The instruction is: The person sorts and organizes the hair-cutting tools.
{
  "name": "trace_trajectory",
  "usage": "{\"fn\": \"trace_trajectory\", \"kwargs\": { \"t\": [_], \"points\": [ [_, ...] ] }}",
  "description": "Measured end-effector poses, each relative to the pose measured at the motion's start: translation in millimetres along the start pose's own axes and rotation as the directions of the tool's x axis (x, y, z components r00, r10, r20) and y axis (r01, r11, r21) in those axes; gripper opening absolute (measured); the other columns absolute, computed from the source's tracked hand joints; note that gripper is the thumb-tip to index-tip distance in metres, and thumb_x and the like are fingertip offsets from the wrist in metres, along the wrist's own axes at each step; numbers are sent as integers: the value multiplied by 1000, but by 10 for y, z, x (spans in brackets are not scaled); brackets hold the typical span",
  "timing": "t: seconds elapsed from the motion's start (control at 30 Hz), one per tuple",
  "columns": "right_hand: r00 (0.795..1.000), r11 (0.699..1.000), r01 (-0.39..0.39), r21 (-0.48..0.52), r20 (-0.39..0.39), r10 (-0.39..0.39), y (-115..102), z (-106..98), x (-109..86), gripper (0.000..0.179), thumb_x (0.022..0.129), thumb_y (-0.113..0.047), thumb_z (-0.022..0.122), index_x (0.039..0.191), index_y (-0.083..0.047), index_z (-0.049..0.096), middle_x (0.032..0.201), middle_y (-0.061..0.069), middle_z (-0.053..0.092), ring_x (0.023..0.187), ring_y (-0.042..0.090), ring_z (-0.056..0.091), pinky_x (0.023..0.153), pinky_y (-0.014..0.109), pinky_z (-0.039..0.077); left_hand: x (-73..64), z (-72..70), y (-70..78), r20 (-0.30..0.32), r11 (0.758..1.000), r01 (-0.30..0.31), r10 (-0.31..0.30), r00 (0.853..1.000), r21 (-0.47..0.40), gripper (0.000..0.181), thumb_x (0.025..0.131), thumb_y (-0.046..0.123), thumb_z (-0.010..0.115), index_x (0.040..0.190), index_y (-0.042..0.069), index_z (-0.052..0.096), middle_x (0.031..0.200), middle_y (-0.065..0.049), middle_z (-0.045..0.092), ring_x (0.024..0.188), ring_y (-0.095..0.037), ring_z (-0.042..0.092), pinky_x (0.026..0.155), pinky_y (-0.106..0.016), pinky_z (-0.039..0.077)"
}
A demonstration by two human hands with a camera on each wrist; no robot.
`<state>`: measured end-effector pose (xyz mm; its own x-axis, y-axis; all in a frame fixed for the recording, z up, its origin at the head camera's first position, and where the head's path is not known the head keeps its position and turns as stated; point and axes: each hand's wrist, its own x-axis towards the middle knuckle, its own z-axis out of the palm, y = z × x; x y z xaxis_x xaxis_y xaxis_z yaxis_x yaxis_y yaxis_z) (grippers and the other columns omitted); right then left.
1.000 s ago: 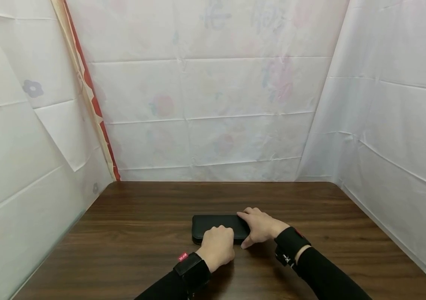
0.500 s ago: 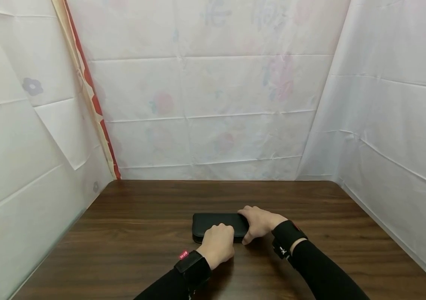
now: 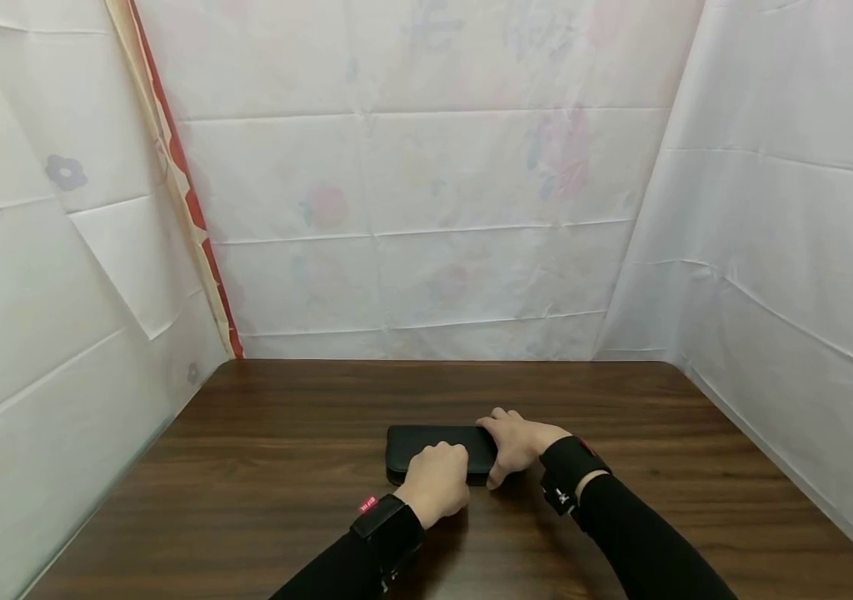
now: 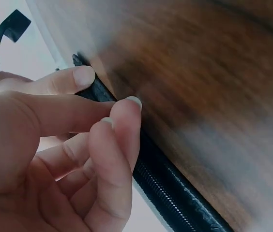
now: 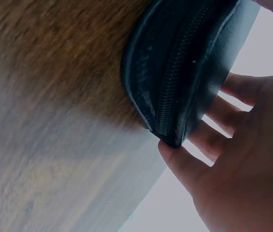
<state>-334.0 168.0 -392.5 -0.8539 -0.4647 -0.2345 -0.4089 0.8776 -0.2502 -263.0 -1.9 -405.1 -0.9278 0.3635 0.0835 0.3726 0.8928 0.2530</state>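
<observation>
A black zippered wallet [image 3: 410, 447] lies flat on the brown wooden table [image 3: 306, 517], its long side facing me. My left hand [image 3: 437, 479] is at the near edge, fingers curled, thumb and forefinger pinched together at the zipper [image 4: 163, 188]; whatever small pull sits between them is hidden. At the wallet's right end, my right hand [image 3: 520, 442] grips it, thumb on the near corner and fingers over the far side. The right wrist view shows the zipper teeth [image 5: 177, 63] running along the edge between two leather rims, with the right thumb [image 5: 180, 162] against the corner.
White sheeting encloses the table as a back wall [image 3: 411, 183], a left wall [image 3: 59, 292] and a right wall [image 3: 786, 292]. A red and cream strip [image 3: 187, 192] runs down the back left corner. Both wrists wear black bands.
My right hand has shifted slightly left and drawn closer round the wallet's end. The left hand stays at the near edge, nearly still, and the wallet keeps its place.
</observation>
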Motion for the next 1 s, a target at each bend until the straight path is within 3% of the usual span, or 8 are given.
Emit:
{"fn": "trace_trajectory", "kwargs": {
  "t": [0.43,0.73,1.0],
  "points": [
    [1000,1000,-18,-3,20,18,-30,-46,-20,94,71,-34,92,150,-10,46,132,8,49,117,28,47,94,47,46,19,-37,34,25,1000,2,-3,1000,20,24,85,12,80,107,3,74,95,-13,71,82,-27,69,65,-39,57],
    [1000,999,-24,30,16,24,-6,-49,-16,94,70,-31,93,149,-9,47,130,9,49,114,29,47,91,47,46,20,-24,32,10,999,-40,40,999,32,20,87,10,78,106,4,74,90,-12,70,76,-26,68,60,-36,54],
    [997,998,-66,8,36,66,-78,-54,-2,93,70,-30,95,149,-11,48,130,9,49,114,29,47,93,48,46,4,-17,21,24,999,-36,35,999,36,20,86,10,78,105,4,75,92,-12,71,76,-25,67,58,-36,53]
  ]
}}
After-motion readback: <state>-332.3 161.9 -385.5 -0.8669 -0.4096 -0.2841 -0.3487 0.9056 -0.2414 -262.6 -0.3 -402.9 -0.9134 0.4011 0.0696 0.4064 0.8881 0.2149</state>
